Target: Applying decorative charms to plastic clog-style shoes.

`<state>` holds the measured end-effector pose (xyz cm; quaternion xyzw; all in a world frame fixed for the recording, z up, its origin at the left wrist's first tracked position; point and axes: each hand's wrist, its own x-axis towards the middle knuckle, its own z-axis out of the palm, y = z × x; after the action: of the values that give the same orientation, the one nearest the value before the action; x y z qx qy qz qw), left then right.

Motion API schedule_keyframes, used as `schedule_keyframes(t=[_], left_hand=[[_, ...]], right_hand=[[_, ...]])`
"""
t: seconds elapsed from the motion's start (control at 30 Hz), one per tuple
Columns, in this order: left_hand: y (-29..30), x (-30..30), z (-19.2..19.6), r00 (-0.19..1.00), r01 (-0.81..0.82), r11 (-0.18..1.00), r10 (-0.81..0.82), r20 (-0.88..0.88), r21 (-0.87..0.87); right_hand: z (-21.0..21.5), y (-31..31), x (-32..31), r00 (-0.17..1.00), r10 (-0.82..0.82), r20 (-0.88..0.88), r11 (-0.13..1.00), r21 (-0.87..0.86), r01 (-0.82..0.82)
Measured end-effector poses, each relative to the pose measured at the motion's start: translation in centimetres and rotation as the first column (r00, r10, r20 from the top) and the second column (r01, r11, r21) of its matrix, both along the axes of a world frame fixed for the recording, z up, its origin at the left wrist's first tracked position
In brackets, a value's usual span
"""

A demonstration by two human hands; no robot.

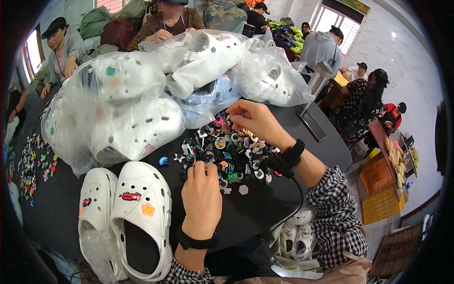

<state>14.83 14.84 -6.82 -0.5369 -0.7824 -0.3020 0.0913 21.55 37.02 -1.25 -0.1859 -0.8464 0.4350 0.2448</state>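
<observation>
Small colourful shoe charms [231,149] lie in a loose pile on the dark table. Over the pile's far part, my right hand [257,120] reaches in with fingers bent and apart, and I see nothing between them. At the near left edge of the pile is my left hand [202,199], its fingers curled together. A small reddish bit shows at its fingertips, too small to name. Left of that hand stand two white clogs [163,208], side by side. The right-hand clog carries a red car charm [131,196] and an orange flower charm [148,209]; the other also bears a red charm.
Bagged white clogs [137,123] and bagged blue clogs [208,102] are heaped at the back. A phone [312,125] and a steel tumbler [320,78] stand right. More charms [35,163] lie far left. A black cable [300,199] runs from my right wrist. People sit around.
</observation>
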Motion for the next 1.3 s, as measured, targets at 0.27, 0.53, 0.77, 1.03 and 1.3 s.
schedule_keyframes(t=[0.27,0.53,0.77,1.03,1.3], left_hand=[[-0.1,-0.1,0.7,0.993,0.014,0.999,-0.018,0.116,0.036],[0.0,-0.1,0.9,0.988,-0.019,1.000,0.017,0.153,0.014],[0.0,-0.2,1.4,0.988,0.005,0.996,-0.018,0.155,0.084],[0.5,-0.1,1.0,0.978,0.085,0.977,-0.119,0.173,0.196],[0.6,0.2,2.5,0.800,-0.005,0.952,-0.180,0.573,0.306]], right_hand=[[0.2,-0.9,2.1,0.976,0.184,0.117,0.905,0.368,-0.215],[-0.1,0.5,3.1,0.998,-0.033,0.061,0.849,0.529,-0.005],[-1.4,0.1,2.3,0.968,-0.100,0.230,0.819,0.571,-0.051],[-2.0,0.4,2.1,0.970,-0.062,0.236,0.814,0.574,-0.088],[0.1,-4.6,2.3,0.957,0.290,-0.011,0.767,0.601,-0.226]])
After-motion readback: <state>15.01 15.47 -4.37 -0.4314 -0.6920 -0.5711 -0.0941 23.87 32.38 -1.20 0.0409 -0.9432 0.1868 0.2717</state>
